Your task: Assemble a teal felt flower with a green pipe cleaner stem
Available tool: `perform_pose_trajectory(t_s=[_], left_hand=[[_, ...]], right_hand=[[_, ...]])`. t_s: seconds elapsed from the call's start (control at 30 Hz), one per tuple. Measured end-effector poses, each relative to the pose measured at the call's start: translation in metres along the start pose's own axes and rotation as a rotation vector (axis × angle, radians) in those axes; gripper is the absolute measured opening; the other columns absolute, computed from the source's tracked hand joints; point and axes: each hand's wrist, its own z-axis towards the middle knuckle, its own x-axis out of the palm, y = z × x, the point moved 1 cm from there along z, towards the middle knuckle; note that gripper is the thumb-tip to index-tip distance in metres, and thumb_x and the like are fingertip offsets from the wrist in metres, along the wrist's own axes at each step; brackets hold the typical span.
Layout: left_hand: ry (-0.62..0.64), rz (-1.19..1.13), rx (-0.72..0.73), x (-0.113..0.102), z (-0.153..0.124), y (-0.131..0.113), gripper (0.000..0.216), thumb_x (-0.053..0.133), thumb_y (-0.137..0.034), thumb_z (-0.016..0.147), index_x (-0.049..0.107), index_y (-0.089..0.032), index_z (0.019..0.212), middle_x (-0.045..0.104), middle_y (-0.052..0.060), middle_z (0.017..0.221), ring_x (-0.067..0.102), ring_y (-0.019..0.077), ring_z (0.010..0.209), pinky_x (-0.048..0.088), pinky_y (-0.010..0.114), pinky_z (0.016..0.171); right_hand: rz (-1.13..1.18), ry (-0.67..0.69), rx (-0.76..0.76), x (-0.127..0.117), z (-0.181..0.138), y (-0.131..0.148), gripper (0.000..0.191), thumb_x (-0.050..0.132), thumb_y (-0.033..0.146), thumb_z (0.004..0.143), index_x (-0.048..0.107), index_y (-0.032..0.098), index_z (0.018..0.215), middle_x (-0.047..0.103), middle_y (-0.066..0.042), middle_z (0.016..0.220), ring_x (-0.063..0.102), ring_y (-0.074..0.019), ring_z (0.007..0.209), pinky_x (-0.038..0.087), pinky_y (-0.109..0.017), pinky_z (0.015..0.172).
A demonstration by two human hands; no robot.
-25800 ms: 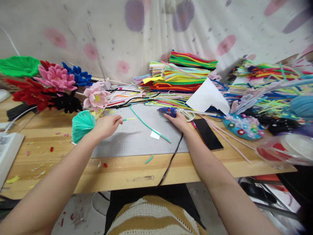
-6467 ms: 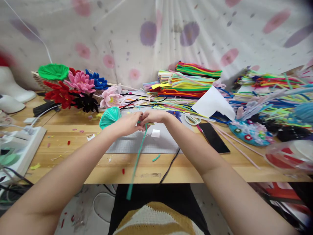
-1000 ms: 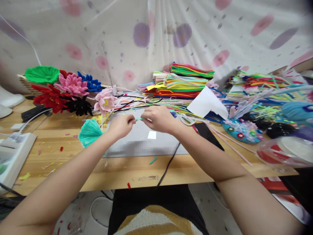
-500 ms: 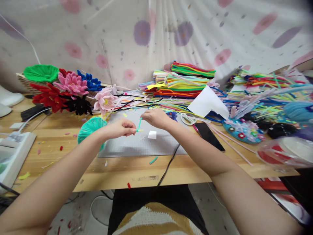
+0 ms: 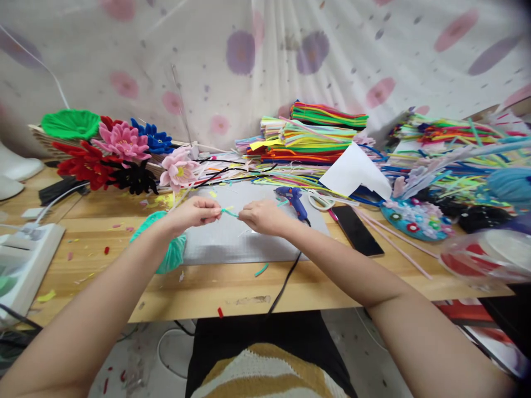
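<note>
Both hands sit together over the grey cutting mat (image 5: pixel 249 243), nearly meeting at mid-frame. The left hand (image 5: pixel 193 213) pinches one end of a short teal pipe cleaner (image 5: pixel 228 211); the right hand (image 5: pixel 259 216) pinches the other end. Both are closed on it, fingertips facing each other across a small gap.

Key relation: the pipe cleaner's long axis runs left-right between the two hands, roughly level with the counter (image 5: pixel 103 243) edge and slightly tilted, the left end a bit higher. It is held just above the mat, not resting on it. Only a short piece shows between the fingers; the rest is hidden in the grips. Neither hand is clearly nearer, as each holds an end.

The teal pom-pom flower head (image 5: pixel 170 251) lies under the left wrist, partly covered by the forearm, just left of the mat. Whether the pipe cleaner joins to it cannot be told.

The blue glue gun (image 5: pixel 292 198) lies on the mat just right of and behind the right hand, apart from it, its black cord (image 5: pixel 286 279) trailing off the counter's front edge. Scissors (image 5: pixel 321 200) and a phone (image 5: pixel 357 229) lie further right.
</note>
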Motion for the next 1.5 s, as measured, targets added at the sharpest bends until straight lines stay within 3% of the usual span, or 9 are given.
perform_pose_trajectory(t_s=[0.17, 0.4, 0.57, 0.77, 0.93, 1.03, 1.17, 1.33, 1.5], left_hand=[[0.165, 0.205, -0.064, 0.012, 0.003, -0.001, 0.025, 0.056, -0.038, 0.066, 0.057, -0.015, 0.059, 0.042, -0.002, 0.047, 0.033, 0.0070, 0.044, 0.024, 0.022, 0.045], [-0.235, 0.428, -0.058, -0.001, 0.014, 0.003, 0.025, 0.051, -0.038, 0.068, 0.058, -0.016, 0.061, 0.048, -0.001, 0.050, 0.039, 0.0097, 0.046, 0.025, 0.023, 0.045], [-0.012, 0.102, 0.088, -0.005, 0.001, -0.003, 0.028, 0.051, -0.041, 0.071, 0.053, -0.015, 0.062, 0.038, -0.004, 0.046, 0.029, 0.0057, 0.042, 0.021, 0.020, 0.042], [0.224, 0.260, 0.048, 0.008, 0.001, -0.009, 0.026, 0.052, -0.038, 0.070, 0.055, -0.014, 0.060, 0.040, -0.003, 0.045, 0.032, 0.0066, 0.043, 0.024, 0.021, 0.043], [-0.180, 0.667, -0.056, 0.003, 0.013, -0.013, 0.020, 0.050, -0.031, 0.069, 0.059, -0.016, 0.060, 0.051, 0.000, 0.053, 0.042, 0.0108, 0.050, 0.027, 0.023, 0.048], [-0.295, 0.547, -0.004, -0.007, 0.014, -0.012, 0.023, 0.048, -0.033, 0.072, 0.058, -0.015, 0.062, 0.048, 0.000, 0.053, 0.040, 0.0099, 0.050, 0.026, 0.022, 0.047], [-0.019, 0.241, 0.136, -0.011, 0.010, -0.011, 0.027, 0.049, -0.039, 0.073, 0.054, -0.015, 0.063, 0.040, -0.003, 0.048, 0.032, 0.0067, 0.044, 0.025, 0.021, 0.045], [0.220, 0.368, 0.104, -0.005, 0.013, -0.014, 0.025, 0.052, -0.038, 0.070, 0.056, -0.014, 0.063, 0.045, -0.002, 0.050, 0.036, 0.0072, 0.045, 0.026, 0.020, 0.045], [-0.115, 0.684, 0.067, -0.015, 0.028, -0.016, 0.020, 0.050, -0.033, 0.069, 0.060, -0.016, 0.064, 0.054, 0.000, 0.059, 0.045, 0.0117, 0.055, 0.030, 0.023, 0.052]], right_hand=[[-0.049, -0.019, 0.145, -0.017, 0.023, -0.014, 0.027, 0.041, 0.025, 0.087, 0.066, 0.016, 0.083, 0.067, -0.007, 0.081, 0.055, -0.0138, 0.068, 0.024, -0.026, 0.054], [-0.045, -0.049, -0.071, -0.041, 0.010, 0.019, 0.030, 0.038, 0.024, 0.089, 0.065, 0.014, 0.078, 0.064, -0.007, 0.071, 0.054, -0.0131, 0.065, 0.025, -0.026, 0.055], [0.009, 0.101, -0.115, -0.018, -0.001, 0.018, 0.025, 0.041, 0.020, 0.087, 0.065, 0.015, 0.082, 0.066, -0.006, 0.076, 0.056, -0.0124, 0.067, 0.026, -0.026, 0.055], [-0.062, 0.013, 0.112, -0.023, 0.024, -0.011, 0.028, 0.040, 0.023, 0.086, 0.066, 0.014, 0.079, 0.067, -0.008, 0.078, 0.055, -0.0138, 0.066, 0.020, -0.027, 0.052], [-0.085, -0.083, 0.042, -0.047, 0.025, 0.004, 0.031, 0.039, 0.021, 0.086, 0.066, 0.013, 0.074, 0.064, -0.007, 0.070, 0.053, -0.0129, 0.061, 0.020, -0.027, 0.052], [-0.067, -0.051, -0.040, -0.038, 0.014, 0.014, 0.035, 0.036, 0.027, 0.088, 0.065, 0.013, 0.075, 0.064, -0.007, 0.068, 0.052, -0.0127, 0.060, 0.022, -0.027, 0.053], [-0.029, 0.020, -0.063, -0.014, 0.010, 0.004, 0.032, 0.038, 0.026, 0.088, 0.066, 0.014, 0.080, 0.066, -0.007, 0.074, 0.053, -0.0121, 0.062, 0.023, -0.027, 0.053], [-0.062, -0.038, 0.088, -0.023, 0.029, -0.020, 0.029, 0.040, 0.023, 0.085, 0.066, 0.015, 0.077, 0.067, -0.007, 0.076, 0.053, -0.0129, 0.064, 0.019, -0.027, 0.052], [-0.113, -0.108, 0.078, -0.044, 0.033, -0.013, 0.030, 0.039, 0.022, 0.085, 0.066, 0.013, 0.077, 0.065, -0.008, 0.074, 0.052, -0.0138, 0.064, 0.020, -0.027, 0.053]])
